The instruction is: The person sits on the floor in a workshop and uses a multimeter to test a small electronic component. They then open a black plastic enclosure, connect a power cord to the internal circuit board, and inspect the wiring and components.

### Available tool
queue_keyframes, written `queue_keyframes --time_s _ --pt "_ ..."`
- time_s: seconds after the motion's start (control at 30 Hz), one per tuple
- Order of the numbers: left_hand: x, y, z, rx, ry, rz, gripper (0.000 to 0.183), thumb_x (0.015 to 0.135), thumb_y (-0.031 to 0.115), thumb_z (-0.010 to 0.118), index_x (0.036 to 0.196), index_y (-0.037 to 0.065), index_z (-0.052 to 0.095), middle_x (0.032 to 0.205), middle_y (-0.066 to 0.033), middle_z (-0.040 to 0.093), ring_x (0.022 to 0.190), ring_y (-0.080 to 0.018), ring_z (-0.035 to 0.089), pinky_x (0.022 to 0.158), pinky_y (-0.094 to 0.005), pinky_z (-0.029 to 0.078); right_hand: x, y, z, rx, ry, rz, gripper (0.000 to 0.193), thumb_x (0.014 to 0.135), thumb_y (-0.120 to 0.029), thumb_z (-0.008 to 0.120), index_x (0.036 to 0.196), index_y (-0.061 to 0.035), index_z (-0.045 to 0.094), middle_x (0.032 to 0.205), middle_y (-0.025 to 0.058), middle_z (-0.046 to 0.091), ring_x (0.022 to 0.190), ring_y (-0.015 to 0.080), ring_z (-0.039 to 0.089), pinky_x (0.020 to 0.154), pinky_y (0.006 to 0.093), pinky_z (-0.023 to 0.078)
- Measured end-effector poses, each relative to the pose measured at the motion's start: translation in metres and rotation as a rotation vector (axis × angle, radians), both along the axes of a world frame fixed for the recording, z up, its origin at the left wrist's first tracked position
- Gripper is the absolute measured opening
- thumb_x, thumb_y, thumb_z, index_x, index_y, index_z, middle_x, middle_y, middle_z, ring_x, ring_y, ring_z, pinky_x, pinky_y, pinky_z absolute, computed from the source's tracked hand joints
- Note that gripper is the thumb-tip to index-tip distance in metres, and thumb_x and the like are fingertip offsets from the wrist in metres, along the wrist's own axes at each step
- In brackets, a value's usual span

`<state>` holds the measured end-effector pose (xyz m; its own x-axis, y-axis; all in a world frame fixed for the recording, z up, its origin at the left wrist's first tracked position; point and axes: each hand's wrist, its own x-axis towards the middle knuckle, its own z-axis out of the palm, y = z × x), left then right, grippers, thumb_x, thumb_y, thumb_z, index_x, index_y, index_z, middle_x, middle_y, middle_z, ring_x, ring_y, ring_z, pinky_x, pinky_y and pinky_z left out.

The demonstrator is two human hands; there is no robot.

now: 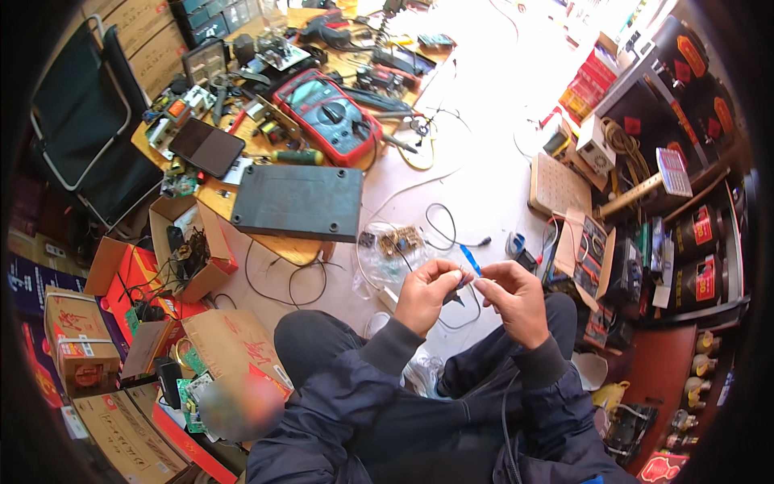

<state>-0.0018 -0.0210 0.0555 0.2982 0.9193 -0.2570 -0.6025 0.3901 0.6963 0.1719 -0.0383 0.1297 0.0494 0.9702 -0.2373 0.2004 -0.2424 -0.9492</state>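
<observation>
Both of my hands are raised over my lap, with their fingertips almost meeting. My left hand [426, 297] is closed in a pinch on a thin black cable [457, 298]; its dark end shows below the thumb. My right hand [516, 300] pinches close beside it, thumb against forefinger. From between the right fingertips a narrow blue strip [470, 260] slants up to the left. The fingers hide where strip and cable come together. Just beyond the hands, a clear plastic bag [373, 266] with a small circuit board [402, 240] lies on the floor.
A wooden table [300, 252] at the far left bears a black box [298, 200], a red multimeter [326, 115], a phone [206, 148] and many tools. Open cartons [234, 339] stand left of my knees. Shelving [693, 242] and a carton of tools [582, 250] line the right.
</observation>
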Motion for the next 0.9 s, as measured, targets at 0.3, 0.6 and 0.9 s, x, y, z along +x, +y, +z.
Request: queue_keyframes --time_s 0.3,0.6,0.9 --pt "-0.014 0.002 -0.008 -0.004 0.064 0.123 0.009 0.103 0.011 0.058 0.104 0.003 0.061 0.092 -0.0065 0.069 0.083 -0.0130 0.064 0.082 -0.0272 0.053 -0.008 0.064 0.045 0.212 -0.037 0.107 0.025 0.097 -0.014 0.077 0.111 0.0038 0.067 0.090 0.0039 0.070 0.073 0.0087 0.064 0.065 0.0237 0.052" --pt "-0.022 0.012 -0.019 0.014 0.067 0.150 0.012 0.104 0.013 0.058 0.107 0.002 0.060 0.096 -0.0093 0.070 0.086 -0.0142 0.067 0.082 -0.0284 0.056 -0.064 0.160 0.096 0.453 -0.077 0.281 0.026 0.099 -0.020 0.074 0.111 0.0020 0.070 0.092 0.0042 0.073 0.072 0.0080 0.065 0.060 0.0214 0.046" --pt "-0.028 0.022 -0.022 -0.009 0.042 0.193 0.013 0.104 0.012 0.056 0.108 -0.001 0.058 0.097 -0.0104 0.070 0.088 -0.0156 0.068 0.082 -0.0305 0.057 -0.073 0.171 0.079 0.416 -0.107 0.305 0.027 0.099 -0.023 0.075 0.110 0.0012 0.071 0.093 0.0046 0.073 0.073 0.0085 0.065 0.059 0.0218 0.046"
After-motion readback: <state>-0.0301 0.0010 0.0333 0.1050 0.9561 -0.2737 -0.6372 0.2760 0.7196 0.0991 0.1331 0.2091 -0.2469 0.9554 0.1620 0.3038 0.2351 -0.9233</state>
